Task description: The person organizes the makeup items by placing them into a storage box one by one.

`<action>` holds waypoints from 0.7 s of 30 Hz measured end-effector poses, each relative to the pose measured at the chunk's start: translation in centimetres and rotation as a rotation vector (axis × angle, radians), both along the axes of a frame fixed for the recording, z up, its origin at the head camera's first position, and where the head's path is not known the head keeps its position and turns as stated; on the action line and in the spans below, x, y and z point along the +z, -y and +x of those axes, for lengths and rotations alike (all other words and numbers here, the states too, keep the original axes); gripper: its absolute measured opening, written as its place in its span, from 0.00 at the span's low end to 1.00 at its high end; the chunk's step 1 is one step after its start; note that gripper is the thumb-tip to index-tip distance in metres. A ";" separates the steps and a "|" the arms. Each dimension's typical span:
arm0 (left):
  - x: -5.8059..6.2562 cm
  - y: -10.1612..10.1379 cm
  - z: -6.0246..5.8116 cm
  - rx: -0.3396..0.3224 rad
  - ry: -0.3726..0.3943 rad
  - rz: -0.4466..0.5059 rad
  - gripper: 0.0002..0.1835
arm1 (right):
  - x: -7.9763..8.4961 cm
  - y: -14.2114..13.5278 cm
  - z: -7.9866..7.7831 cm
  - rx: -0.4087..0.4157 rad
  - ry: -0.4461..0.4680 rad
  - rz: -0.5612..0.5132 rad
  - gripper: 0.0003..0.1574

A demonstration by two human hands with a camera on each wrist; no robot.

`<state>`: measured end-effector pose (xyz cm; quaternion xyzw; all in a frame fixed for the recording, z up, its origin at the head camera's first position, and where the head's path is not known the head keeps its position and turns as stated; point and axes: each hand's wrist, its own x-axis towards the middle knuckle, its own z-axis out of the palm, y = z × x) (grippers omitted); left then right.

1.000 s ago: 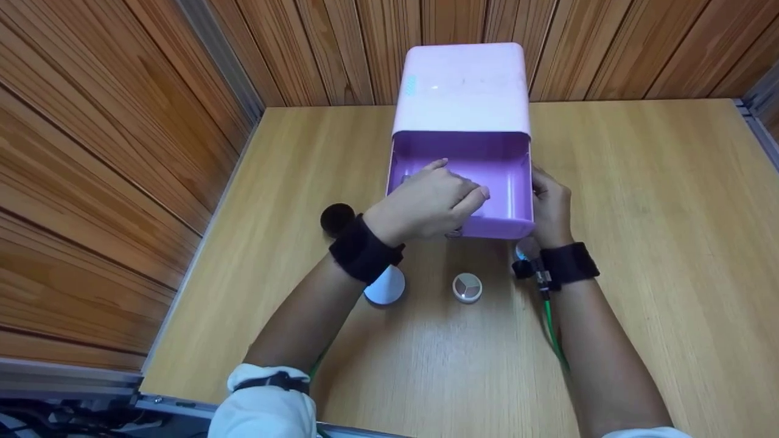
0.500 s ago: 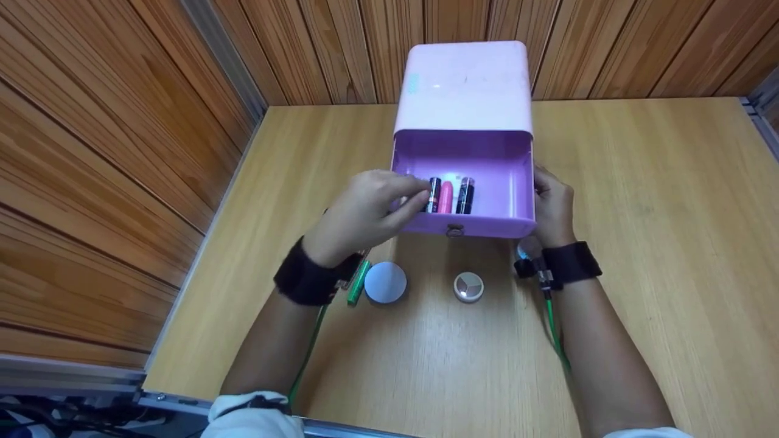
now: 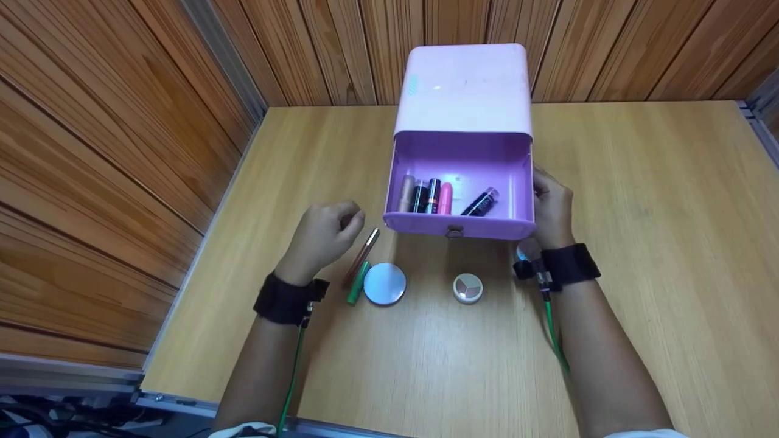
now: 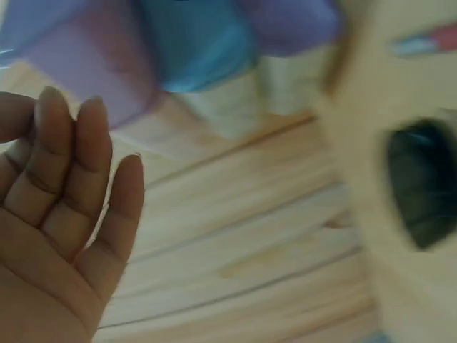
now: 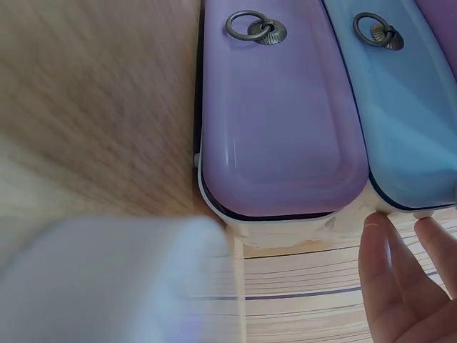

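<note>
My left hand (image 3: pixel 325 237) is over the table left of a small pink chest (image 3: pixel 465 88), fingers loosely curled and holding nothing; the left wrist view shows the same bare fingers (image 4: pixel 93 150). The chest's top purple drawer (image 3: pixel 496 226) is pulled out. Inside lie a greyish tube (image 3: pixel 406 193), two dark lipsticks, a pink lipstick (image 3: pixel 445 198) and a slanted black tube (image 3: pixel 480 202). My right hand (image 3: pixel 552 204) is at the chest's right side, partly hidden by it. In the right wrist view its fingertips (image 5: pixel 377 232) touch the edge beside a closed blue drawer (image 5: pixel 407 107).
Near my left hand lie a slim brown tube (image 3: pixel 363 255), a green tube (image 3: pixel 358 283) and a round pale compact (image 3: pixel 384 283). A small three-part palette (image 3: pixel 467 288) sits farther right. A greyish rounded thing (image 3: pixel 528 249) shows beside my right wrist. Wooden panels (image 3: pixel 341 48) stand behind.
My left hand has withdrawn from over the drawer, back and left, uncovering the lipsticks. The rightmost black tube has swung from nearly straight to slanted. My right hand stays at the chest.
</note>
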<state>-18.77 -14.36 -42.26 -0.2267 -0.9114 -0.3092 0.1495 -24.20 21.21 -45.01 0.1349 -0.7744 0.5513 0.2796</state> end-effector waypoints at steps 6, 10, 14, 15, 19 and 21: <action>-5.1 0.9 -1.3 0.143 0.245 -0.221 0.07 | -0.1 0.0 -0.1 -0.001 -0.009 0.000 0.17; -6.6 0.7 -1.8 0.169 0.338 -0.283 0.06 | -0.1 -0.1 -0.2 -0.004 -0.020 0.003 0.18; -6.7 0.3 -2.4 0.153 0.383 -0.294 0.05 | -0.1 -0.1 -0.3 -0.006 -0.019 0.005 0.17; -6.7 0.2 -2.4 0.141 0.382 -0.296 0.05 | -0.1 -0.1 -0.3 -0.002 -0.016 0.002 0.17; -6.7 -0.2 -2.6 0.100 0.378 -0.318 0.02 | -0.1 -0.1 -0.2 0.016 -0.010 -0.002 0.16; -6.7 -0.2 -2.7 0.095 0.386 -0.323 0.04 | 0.0 0.0 -0.2 0.026 -0.004 -0.011 0.16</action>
